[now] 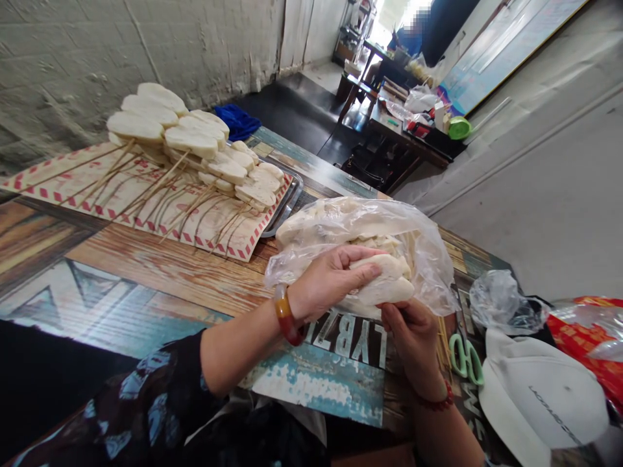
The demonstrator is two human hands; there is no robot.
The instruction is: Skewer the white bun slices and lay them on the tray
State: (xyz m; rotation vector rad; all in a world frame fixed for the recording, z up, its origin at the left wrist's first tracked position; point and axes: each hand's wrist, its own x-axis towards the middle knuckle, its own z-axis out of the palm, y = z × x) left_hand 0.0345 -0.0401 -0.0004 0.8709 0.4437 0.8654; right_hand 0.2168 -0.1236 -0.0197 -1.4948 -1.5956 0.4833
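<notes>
Head view. The left hand [328, 282] grasped a pale slab [382, 272], thumb laid along its upper face; whether it was one piece or two could not be told. The right hand [413, 334] was bent into a pinch at the slab's lower edge; whether it gripped the slab or something thin was hidden. Slab location: right of centre, over an open plastic bag [331, 217] of similar pieces. Upper left: slabs on sticks [195, 139], stacked over patterned paper [250, 227]. Lower right: green-handled scissors [464, 360] beside a white cap [540, 389]. Step in hand, judged: fingertip work at the slab's edge. Next move, judged, called for steady left-hand support and light, well-aligned right-hand pressure.
</notes>
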